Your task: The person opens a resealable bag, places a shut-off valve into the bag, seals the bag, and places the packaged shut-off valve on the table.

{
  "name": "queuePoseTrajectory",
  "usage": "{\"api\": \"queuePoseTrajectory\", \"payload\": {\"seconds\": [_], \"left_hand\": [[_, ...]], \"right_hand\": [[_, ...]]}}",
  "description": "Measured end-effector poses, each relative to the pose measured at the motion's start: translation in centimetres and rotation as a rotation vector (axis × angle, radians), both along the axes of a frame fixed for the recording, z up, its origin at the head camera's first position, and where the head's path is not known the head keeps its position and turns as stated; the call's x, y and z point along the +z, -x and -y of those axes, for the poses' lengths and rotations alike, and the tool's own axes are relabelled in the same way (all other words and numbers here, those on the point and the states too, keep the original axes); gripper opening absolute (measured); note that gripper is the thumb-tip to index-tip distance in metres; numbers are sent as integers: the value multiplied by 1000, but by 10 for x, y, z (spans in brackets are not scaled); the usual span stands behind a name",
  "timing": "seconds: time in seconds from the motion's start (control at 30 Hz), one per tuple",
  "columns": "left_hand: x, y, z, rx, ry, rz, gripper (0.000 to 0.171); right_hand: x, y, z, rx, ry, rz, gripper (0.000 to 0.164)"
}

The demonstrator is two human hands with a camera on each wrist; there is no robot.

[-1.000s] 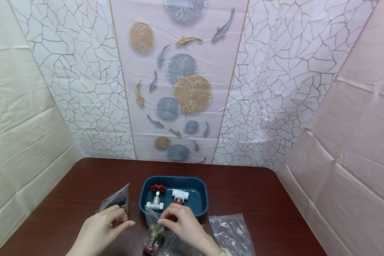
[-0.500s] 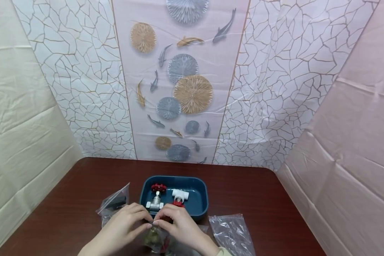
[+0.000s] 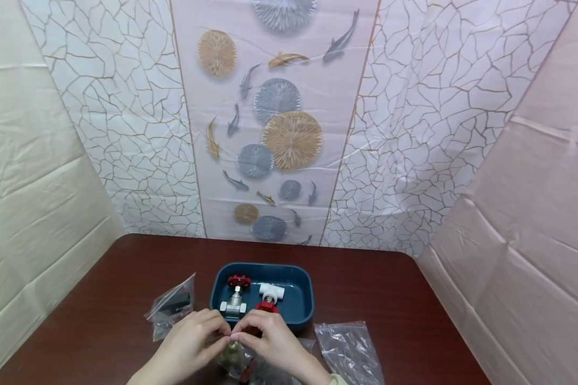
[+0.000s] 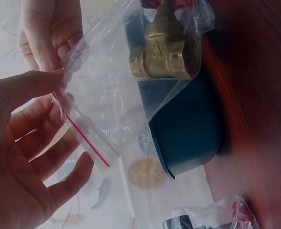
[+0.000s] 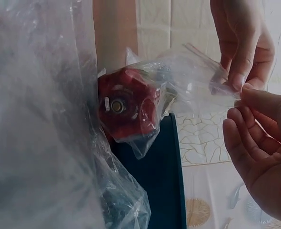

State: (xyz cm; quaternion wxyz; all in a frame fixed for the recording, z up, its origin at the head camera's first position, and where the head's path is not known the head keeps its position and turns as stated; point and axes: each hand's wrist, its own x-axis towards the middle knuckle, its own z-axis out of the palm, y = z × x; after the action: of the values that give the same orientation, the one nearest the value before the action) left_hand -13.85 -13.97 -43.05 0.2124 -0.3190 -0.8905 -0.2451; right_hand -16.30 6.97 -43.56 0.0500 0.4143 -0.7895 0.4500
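Brass valve (image 4: 162,55): inside a clear bag (image 4: 105,93), at 7 o'clock from the blue tray (image 3: 310,299) in the head view.
Long axis: slanted there, red handwheel (image 5: 128,107) toward 4 o'clock from the body.
Left hand (image 3: 190,339): thumb and fingers pinch the bag's mouth.
Right hand (image 3: 271,338): pinches the same edge, fingertips meeting the left's at 9 o'clock.
Surfaces: dull golden metal, raised lettering; lobed wheel; thin, crinkled, shiny plastic; smooth tray.
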Motion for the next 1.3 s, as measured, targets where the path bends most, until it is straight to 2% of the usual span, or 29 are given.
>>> {"api": "queuePoseTrajectory", "payload": {"seconds": [0.23, 0.5, 0.63, 0.9, 1.3], "left_hand": [[1, 0, -3, -9, -1, 10, 17], [0, 2, -6, -36, -21, 47, 21], [-3, 1, -5, -36, -32, 32, 18], [-8, -5, 0, -17, -53, -5, 13], [-9, -11, 5, 29, -36, 52, 21]], "right_hand": [[0, 1, -2, -34, -27, -13, 8], [1, 1, 0, -29, -94, -38, 9], [-3, -1, 2, -25, -101, -60, 9], [-4, -4, 3, -20, -101, -69, 8], [-4, -4, 3, 5, -133, -57, 10]]}}
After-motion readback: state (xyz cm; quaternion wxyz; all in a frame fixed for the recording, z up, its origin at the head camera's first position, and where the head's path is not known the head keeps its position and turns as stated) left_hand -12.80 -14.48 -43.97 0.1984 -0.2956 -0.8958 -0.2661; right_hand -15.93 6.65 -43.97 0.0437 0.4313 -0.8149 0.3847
